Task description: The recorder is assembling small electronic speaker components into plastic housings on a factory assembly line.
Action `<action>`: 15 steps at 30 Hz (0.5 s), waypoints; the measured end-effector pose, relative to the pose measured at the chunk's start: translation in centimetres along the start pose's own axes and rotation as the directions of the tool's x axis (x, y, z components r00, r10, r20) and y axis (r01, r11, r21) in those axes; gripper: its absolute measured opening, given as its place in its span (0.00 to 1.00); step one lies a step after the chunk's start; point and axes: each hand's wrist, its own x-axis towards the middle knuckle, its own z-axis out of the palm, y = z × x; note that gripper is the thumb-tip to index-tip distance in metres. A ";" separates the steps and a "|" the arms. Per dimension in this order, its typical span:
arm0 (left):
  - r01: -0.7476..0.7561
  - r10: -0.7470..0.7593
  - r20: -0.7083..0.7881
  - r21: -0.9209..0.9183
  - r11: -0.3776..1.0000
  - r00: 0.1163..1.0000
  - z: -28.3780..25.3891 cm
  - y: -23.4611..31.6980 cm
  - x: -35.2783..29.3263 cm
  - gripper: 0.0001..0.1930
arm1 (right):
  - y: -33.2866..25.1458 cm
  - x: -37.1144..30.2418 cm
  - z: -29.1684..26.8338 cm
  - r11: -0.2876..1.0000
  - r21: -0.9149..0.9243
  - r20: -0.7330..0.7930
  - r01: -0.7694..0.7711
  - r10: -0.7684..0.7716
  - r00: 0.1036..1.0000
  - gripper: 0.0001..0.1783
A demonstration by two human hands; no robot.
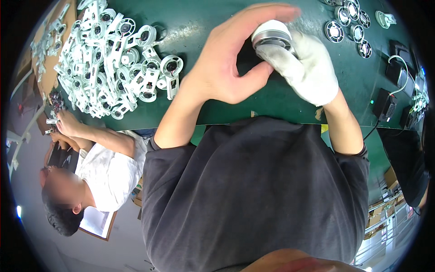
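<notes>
My right hand (313,72), in a white glove, grips a short round part (273,32) with a white cap and a metallic band. The gloved thumb and fingers close on its lower and right side. My bare left hand (222,63) arches around the part's left side, its fingers stretched out past the top and slightly blurred. Its thumb tip comes close to the gloved fingers, and a wide gap stays between thumb and forefinger. Whether the left fingertips touch the cap cannot be seen.
A big heap of white plastic arms with round ring ends (106,59) covers the table's left. Several round metal-and-black parts (351,20) lie at the far right, near a white piece (385,19). Black adapters (385,105) with cables sit rightward. A co-worker (106,167) works at left.
</notes>
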 end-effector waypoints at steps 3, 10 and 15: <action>0.015 -0.040 -0.049 -0.441 0.898 0.998 1.2 0.5 0.1 0.23 | 1.0 -0.2 0.3 0.959 -0.160 -0.099 0.235 -0.252 0.963 0.14; -0.180 0.194 0.005 -0.353 0.918 0.981 1.2 -0.5 0.2 0.13 | 1.3 -1.0 0.8 0.725 -0.613 -0.098 0.314 -0.464 0.880 0.16; -0.166 0.141 -0.098 -0.327 0.930 0.985 1.2 -0.8 0.7 0.12 | 1.7 -0.3 0.1 0.741 -0.576 -0.060 0.346 -0.460 0.886 0.13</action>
